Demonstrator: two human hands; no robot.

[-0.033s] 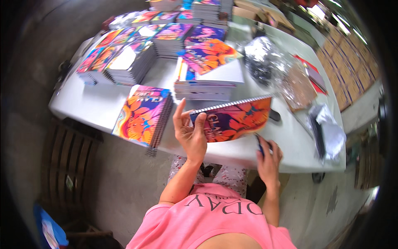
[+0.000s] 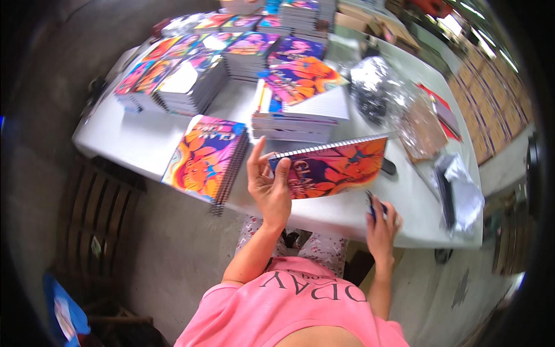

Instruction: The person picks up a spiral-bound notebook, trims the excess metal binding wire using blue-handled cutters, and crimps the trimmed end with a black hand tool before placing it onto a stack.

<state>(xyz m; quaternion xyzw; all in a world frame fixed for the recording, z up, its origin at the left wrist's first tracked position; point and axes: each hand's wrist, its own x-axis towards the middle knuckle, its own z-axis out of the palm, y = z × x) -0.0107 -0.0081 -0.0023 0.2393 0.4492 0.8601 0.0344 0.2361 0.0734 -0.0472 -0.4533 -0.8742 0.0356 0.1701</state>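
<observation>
The left hand [image 2: 270,192] pinches a spiral-bound notebook with a purple, orange and red illustrated cover [image 2: 341,171] by its left end, the thumb pressed on the cover, at least one finger raised beyond the edge. The rest of the notebook reaches out to the right of this grip, held tilted above the near part of the white-topped table [image 2: 324,217], its white wire binding running along the upper edge. The right hand [image 2: 384,231] is closed around a small dark blue hand tool [image 2: 371,207], its exact kind unclear, just below the notebook's right end and apart from it. Left of the left hand lies a stack of matching spiral-bound notebooks [image 2: 202,157]; beyond the held one stands a pile of white-paged booklets [image 2: 292,126].
</observation>
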